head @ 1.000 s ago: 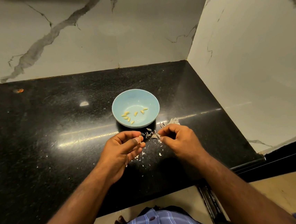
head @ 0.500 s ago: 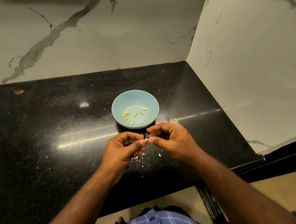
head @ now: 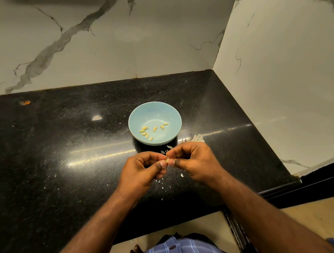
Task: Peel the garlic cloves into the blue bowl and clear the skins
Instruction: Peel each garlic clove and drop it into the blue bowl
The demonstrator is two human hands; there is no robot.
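A light blue bowl (head: 154, 115) stands on the black counter (head: 63, 156), with several peeled yellowish garlic cloves (head: 148, 131) in its bottom. Just in front of the bowl, my left hand (head: 143, 169) and my right hand (head: 194, 161) meet fingertip to fingertip. Both pinch one small pale garlic clove (head: 167, 160) between thumb and fingers. White garlic skins (head: 197, 138) lie in a small heap to the right of the bowl, partly hidden behind my right hand. Small skin flakes (head: 182, 175) are scattered on the counter under my hands.
Marble walls (head: 114, 50) close the counter at the back and on the right. The counter's front edge runs close to my body. A small orange speck (head: 25, 102) lies far left near the back wall.
My hands have come together: the right hand moved left from the skins to meet the left. A pale clove now shows between the fingertips.
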